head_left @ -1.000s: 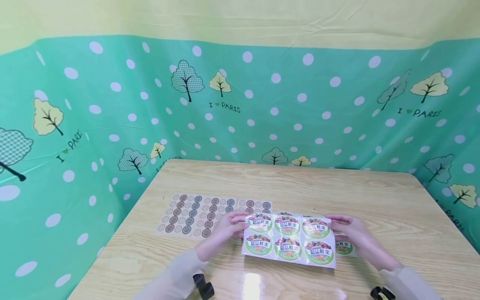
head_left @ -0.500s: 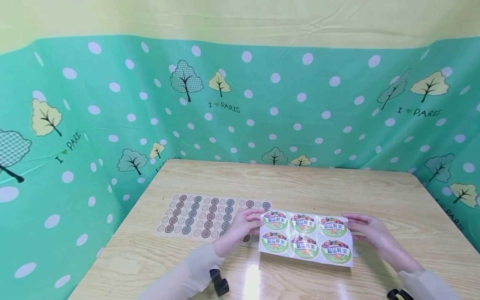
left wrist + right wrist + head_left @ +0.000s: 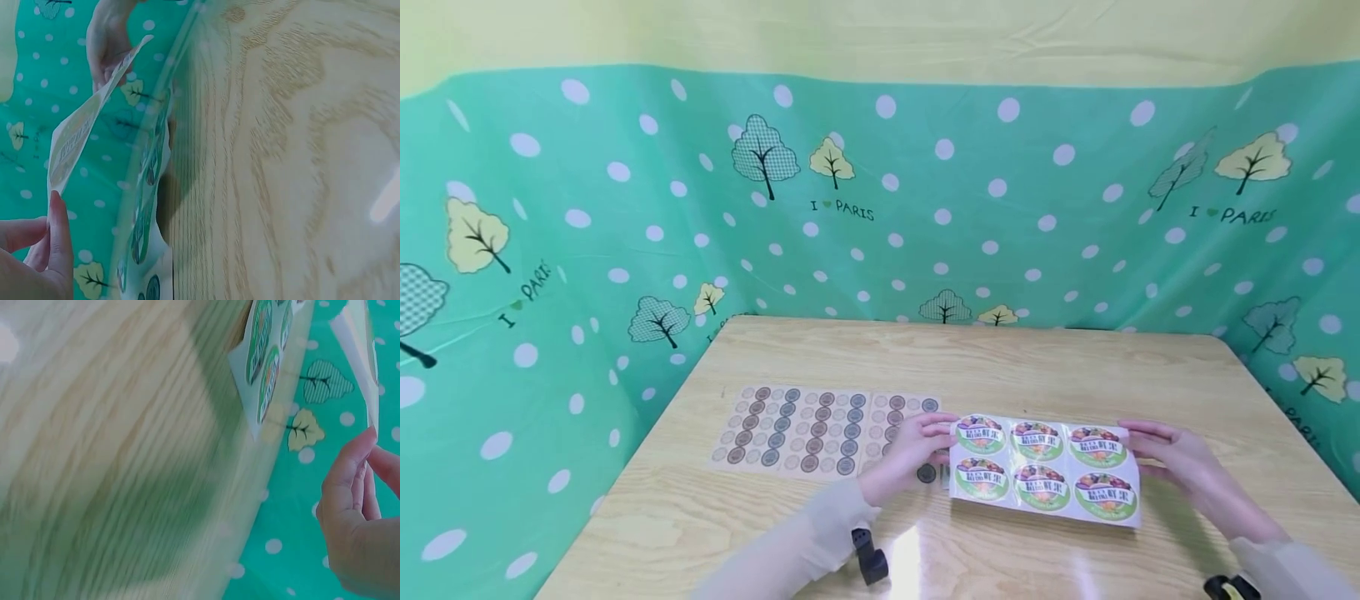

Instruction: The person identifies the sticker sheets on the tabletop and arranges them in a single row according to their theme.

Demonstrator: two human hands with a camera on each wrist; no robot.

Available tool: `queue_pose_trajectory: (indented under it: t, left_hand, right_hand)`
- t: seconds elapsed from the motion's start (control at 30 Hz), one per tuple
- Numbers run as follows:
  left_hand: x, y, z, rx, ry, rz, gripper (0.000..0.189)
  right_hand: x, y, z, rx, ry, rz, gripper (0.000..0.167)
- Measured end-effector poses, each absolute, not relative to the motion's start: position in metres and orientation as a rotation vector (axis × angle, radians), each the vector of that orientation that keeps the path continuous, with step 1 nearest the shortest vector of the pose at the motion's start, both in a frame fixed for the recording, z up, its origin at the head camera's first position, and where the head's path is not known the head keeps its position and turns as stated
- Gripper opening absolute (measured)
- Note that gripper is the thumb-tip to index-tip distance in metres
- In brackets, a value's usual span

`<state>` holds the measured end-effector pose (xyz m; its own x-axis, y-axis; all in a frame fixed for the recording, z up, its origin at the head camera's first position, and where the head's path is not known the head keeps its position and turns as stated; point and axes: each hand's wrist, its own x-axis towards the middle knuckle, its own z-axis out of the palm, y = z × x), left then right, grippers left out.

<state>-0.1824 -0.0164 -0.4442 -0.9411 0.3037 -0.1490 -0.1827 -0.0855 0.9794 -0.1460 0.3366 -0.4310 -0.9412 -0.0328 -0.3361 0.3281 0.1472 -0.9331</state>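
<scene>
A white sheet of round fruit-label stickers (image 3: 1043, 467) is held off the table, tilted towards me. My left hand (image 3: 912, 454) pinches its left edge between thumb and fingers, as the left wrist view also shows. On the opposite side, my right hand (image 3: 1183, 467) pinches the right edge; the right wrist view shows that grip on the sheet's curled corner (image 3: 356, 353). Another fruit-label sheet (image 3: 265, 381) lies beneath on the table, mostly hidden from the head view. Its edge lifts slightly in waves in the left wrist view.
Sheets of small brown, grey and pale round stickers (image 3: 805, 433) lie side by side on the wooden table (image 3: 1037, 350), left of the held sheet and partly behind my left hand. A green dotted curtain (image 3: 940, 192) surrounds the table's back and sides.
Both hands have moved to the right, carrying the fruit-label sheet with them. More of the small round sticker sheets shows on the left. The grip on both edges stays the same.
</scene>
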Motion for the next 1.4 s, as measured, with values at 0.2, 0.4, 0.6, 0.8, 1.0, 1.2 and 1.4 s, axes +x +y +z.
queue_pose_trajectory:
  t: [0.2,0.4,0.6,0.8,1.0,1.2,1.4]
  left_hand:
    - [-0.184,0.002,-0.441,0.135,1.875,2.066,0.034]
    - [-0.188,0.022,-0.440,0.134,1.841,2.070,0.033]
    - [-0.190,0.042,-0.440,0.162,1.812,2.076,0.032]
    - [-0.191,0.061,-0.439,0.127,1.803,2.096,0.031]
    - [-0.190,0.080,-0.441,0.063,1.740,2.145,0.030]
    - [-0.189,0.097,-0.442,0.031,1.755,2.142,0.030]
    - [-0.190,0.112,-0.444,0.013,1.799,2.131,0.030]
  right_hand:
    - [-0.145,0.353,-0.425,0.358,2.200,-1.780,0.017]
    - [-0.146,0.379,-0.432,0.340,2.223,-1.781,0.025]
    - [-0.154,0.420,-0.455,0.283,2.151,-1.868,0.020]
    - [-0.151,0.431,-0.449,0.272,2.272,-1.746,0.036]
    - [-0.143,0.427,-0.427,0.298,2.370,-1.581,0.053]
    - [-0.143,0.439,-0.424,0.296,2.432,-1.551,0.048]
    - [-0.146,0.453,-0.429,0.355,2.448,-1.545,0.061]
